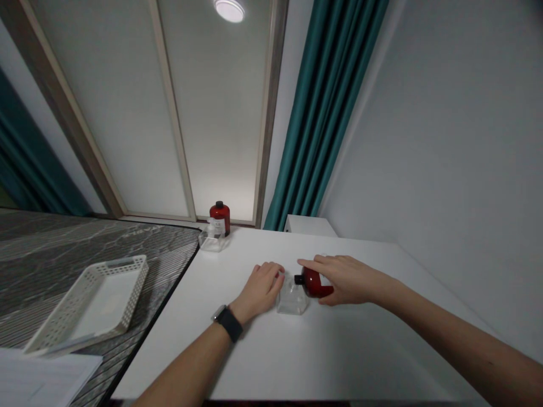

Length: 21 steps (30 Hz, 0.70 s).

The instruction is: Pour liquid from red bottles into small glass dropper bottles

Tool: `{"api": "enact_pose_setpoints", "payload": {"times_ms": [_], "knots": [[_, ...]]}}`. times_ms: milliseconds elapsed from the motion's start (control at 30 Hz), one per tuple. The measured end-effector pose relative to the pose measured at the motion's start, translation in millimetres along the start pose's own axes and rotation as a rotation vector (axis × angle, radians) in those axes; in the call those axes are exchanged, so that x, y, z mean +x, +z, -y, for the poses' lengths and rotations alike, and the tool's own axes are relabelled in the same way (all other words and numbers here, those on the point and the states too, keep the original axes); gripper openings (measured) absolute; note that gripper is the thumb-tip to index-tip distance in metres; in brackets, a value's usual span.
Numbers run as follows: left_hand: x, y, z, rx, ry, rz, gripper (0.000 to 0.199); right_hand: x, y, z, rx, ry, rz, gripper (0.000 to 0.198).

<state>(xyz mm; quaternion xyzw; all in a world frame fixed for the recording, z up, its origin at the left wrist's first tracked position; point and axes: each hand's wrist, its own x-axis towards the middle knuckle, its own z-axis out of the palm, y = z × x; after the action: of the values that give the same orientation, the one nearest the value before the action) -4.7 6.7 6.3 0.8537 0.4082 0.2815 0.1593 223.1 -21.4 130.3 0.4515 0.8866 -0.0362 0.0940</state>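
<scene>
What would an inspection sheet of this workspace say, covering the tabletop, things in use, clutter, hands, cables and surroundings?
Surface: white table, smooth.
Things in use: red bottle, tipped sideways, black cap towards the left hand; clear container beside it.
Clutter: second red bottle, upright, and another clear container near the table's far left corner; white basket and paper off to the left.
Hands: right hand grips the bottle; left is at the container, its hold unclear.
Cables: nothing seen.
Surroundings: frosted panels, teal curtain, plain wall.
</scene>
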Motion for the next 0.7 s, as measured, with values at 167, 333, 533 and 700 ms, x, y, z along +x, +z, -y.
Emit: {"api": "enact_pose_setpoints", "payload": {"times_ms": [167,333,533,700], "knots": [[0.4,-0.9,-1.4,0.022,0.015,0.014,0.026,-0.3,1.1,-0.8,-0.002,-0.009,-0.010,0.083],[0.4,-1.9,-2.3,0.037,0.023,0.036,0.027,0.1,2.2,-1.9,-0.008,-0.011,-0.019,0.084],[0.6,-0.8,-1.4,0.045,0.038,0.045,0.030,0.2,2.2,-2.7,-0.011,-0.019,-0.021,0.084],[0.5,0.9,0.4,0.069,0.052,0.048,0.031,-0.3,3.1,-3.2,-0.019,-0.024,-0.033,0.083]]}}
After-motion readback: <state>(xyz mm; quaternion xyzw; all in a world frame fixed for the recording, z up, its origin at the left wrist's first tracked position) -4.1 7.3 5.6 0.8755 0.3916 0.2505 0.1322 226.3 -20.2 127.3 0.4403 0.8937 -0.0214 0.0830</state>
